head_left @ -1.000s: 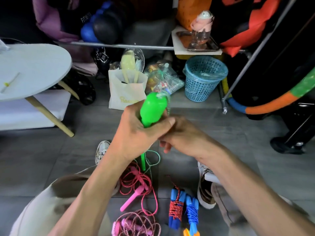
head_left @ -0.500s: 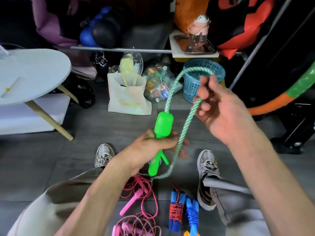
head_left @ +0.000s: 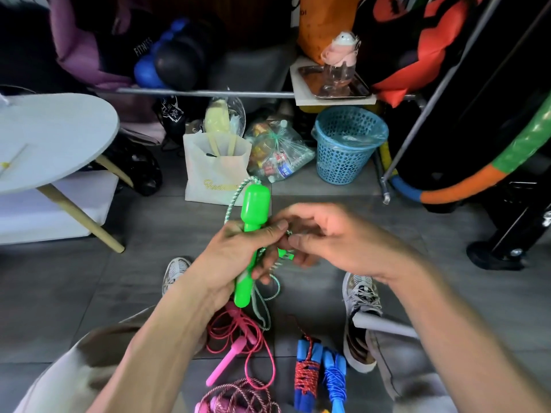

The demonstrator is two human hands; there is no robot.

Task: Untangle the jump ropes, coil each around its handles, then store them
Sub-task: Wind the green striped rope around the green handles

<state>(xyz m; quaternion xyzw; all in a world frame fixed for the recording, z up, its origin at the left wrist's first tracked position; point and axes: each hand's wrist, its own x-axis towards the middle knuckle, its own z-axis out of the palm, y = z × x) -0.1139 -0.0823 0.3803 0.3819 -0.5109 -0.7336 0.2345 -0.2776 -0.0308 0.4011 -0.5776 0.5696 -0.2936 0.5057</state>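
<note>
My left hand (head_left: 238, 257) grips the green jump-rope handles (head_left: 254, 210), held upright above the floor. A green-and-white rope (head_left: 235, 198) loops over the top handle and hangs below in a slack loop (head_left: 268, 296). My right hand (head_left: 337, 236) meets the left at the handles and pinches the rope beside my left thumb. On the floor below lie a loose pink rope with pink handles (head_left: 235, 347), a coiled pink-and-white rope (head_left: 238, 397), and two blue-handled ropes, one wound in red (head_left: 307, 371), one in blue (head_left: 335, 380).
A blue mesh basket (head_left: 348, 144) stands at the back, beside a white paper bag (head_left: 214, 171) and a clear plastic bag (head_left: 277, 153). A round white table (head_left: 50, 138) is at left. My two shoes (head_left: 360, 296) rest on grey floor tiles. A metal rack pole (head_left: 417, 129) slants at right.
My right hand, which had drawn the rope up and away to the right, has come back down to the handles. The rope loop now lies over the top handle.
</note>
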